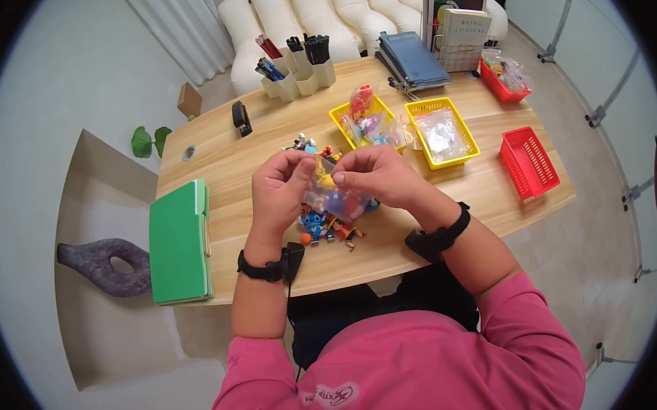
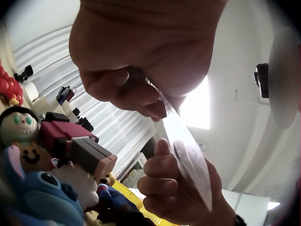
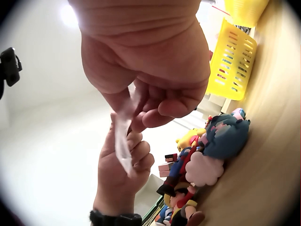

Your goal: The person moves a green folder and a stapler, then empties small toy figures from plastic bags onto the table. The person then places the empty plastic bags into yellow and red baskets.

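Observation:
Both hands hold a small clear plastic bag (image 1: 333,197) up above a pile of toy figures. My left hand (image 1: 285,179) pinches its upper left edge between thumb and curled fingers. On the other edge, my right hand (image 1: 377,174) pinches with thumb and forefinger. Seen from the side in the left wrist view, the bag (image 2: 186,148) looks thin and flat. Colours of the figures show through it in the head view. Below lie a blue Stitch figure (image 2: 44,197), a pale figure with green eyes (image 2: 19,125) and several others.
Beyond the hands are a yellow basket of bagged toys (image 1: 345,130) and a yellow basket of flat bags (image 1: 456,156). Two red baskets, one holding bags, stand to the right. A green folder (image 1: 178,242) lies left; a black stapler (image 1: 241,119) and pen holders (image 1: 303,78) are farther back.

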`<state>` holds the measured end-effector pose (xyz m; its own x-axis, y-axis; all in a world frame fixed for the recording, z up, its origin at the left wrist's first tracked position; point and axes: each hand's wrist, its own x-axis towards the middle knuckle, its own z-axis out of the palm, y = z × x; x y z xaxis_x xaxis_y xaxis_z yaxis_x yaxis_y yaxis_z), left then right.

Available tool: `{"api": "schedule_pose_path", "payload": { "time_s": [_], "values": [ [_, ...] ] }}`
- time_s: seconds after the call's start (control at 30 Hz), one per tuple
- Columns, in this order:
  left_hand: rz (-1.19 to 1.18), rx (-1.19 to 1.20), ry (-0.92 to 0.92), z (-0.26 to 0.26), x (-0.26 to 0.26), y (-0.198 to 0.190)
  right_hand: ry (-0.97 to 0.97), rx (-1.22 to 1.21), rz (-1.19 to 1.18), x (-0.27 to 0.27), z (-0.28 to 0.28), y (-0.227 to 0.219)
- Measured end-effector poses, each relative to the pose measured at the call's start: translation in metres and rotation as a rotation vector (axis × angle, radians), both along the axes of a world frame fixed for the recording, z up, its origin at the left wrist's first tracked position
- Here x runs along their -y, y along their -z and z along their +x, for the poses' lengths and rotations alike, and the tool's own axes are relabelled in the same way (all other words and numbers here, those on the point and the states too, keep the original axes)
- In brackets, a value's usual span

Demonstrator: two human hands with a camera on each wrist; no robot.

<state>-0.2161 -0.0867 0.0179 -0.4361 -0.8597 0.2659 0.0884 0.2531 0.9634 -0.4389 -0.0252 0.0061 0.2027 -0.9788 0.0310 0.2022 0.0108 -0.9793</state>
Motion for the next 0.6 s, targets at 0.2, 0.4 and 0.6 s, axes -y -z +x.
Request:
{"api": "schedule_pose_path", "payload": {
  "time_s": [0.2, 0.4, 0.6],
  "values": [
    [0.127, -0.054, 0.076, -0.003, -0.004, -0.008, 0.225, 0.128, -0.031, -0.003, -0.001, -0.012],
    [0.23, -0.002, 0.104, -0.005, -0.007, -0.003, 0.193, 0.19, -0.108, -0.004, 0.007, -0.012],
    [0.202, 0.201, 0.235, -0.004, -0.007, -0.007, 0.313, 0.123, -0.072, 0.0, -0.006, -0.009]
  ]
}}
